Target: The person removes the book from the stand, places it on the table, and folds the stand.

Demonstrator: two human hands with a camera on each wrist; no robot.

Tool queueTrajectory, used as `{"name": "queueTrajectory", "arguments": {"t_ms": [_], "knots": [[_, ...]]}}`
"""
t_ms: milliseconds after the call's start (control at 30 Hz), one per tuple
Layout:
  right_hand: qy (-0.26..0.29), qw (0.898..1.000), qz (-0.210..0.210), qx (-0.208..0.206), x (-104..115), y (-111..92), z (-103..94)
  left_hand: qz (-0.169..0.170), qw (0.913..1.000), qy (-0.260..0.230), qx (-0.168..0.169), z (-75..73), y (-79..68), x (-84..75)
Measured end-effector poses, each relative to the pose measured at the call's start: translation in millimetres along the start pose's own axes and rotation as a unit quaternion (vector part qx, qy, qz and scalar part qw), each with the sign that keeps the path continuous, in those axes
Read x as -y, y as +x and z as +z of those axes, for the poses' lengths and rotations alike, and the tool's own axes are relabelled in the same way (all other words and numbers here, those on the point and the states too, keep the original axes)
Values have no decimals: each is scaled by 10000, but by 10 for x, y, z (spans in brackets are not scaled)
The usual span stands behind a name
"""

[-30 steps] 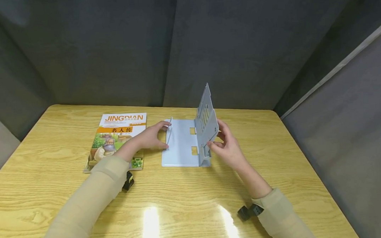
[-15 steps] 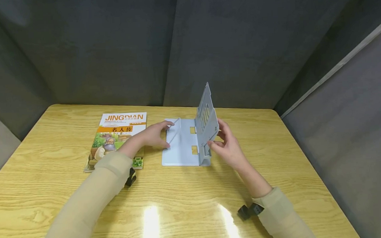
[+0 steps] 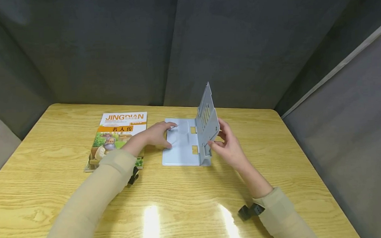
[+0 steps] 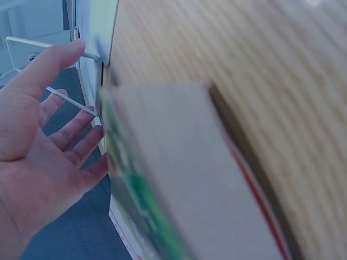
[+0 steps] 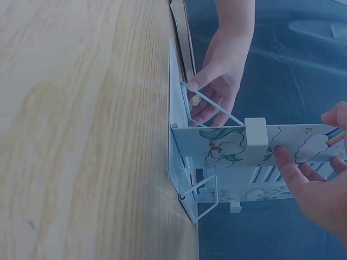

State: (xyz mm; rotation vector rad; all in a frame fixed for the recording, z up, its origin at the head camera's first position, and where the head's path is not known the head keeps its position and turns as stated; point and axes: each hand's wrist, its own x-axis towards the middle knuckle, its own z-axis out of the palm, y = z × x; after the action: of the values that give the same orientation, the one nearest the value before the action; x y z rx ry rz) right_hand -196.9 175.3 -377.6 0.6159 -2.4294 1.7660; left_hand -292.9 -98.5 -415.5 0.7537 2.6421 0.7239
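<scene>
A pale blue metal book stand (image 3: 180, 153) lies with its base flat on the table, its slotted back panel (image 3: 206, 120) raised. My right hand (image 3: 228, 149) grips the panel's right edge between thumb and fingers; the right wrist view shows cartoon pictures (image 5: 222, 146) on its outer face. My left hand (image 3: 157, 134) is low over the base's left side. Its thumb and fingers hold the two legs of a U-shaped wire support (image 4: 40, 42), which stands tilted from the base. A second wire support (image 5: 217, 189) appears in the right wrist view.
A book (image 3: 106, 140) with an illustrated cover lies under my left forearm, left of the stand. The wooden table (image 3: 181, 204) extends toward me and to the right. Dark fabric walls (image 3: 126, 47) rise behind and at both sides.
My left hand has moved slightly to the right, and the wire support in it has tilted rightward toward the raised panel. My right hand and the panel have hardly moved.
</scene>
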Motion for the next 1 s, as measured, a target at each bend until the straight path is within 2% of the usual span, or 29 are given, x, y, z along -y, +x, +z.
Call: {"name": "queueTrajectory", "arguments": {"t_ms": [400,633,867,1000], "knots": [[23,10000,-16,20,-4,-2,2,-241,9983,462,264,-36,32,-99],[52,10000,-49,26,0,1,7,-269,9954,838,388,-33,64,-121],[20,10000,44,65,198,-35,30,-449,9923,1047,484,-37,83,-175],[33,10000,17,44,84,-20,15,-486,9913,1104,534,-45,87,-189]]}}
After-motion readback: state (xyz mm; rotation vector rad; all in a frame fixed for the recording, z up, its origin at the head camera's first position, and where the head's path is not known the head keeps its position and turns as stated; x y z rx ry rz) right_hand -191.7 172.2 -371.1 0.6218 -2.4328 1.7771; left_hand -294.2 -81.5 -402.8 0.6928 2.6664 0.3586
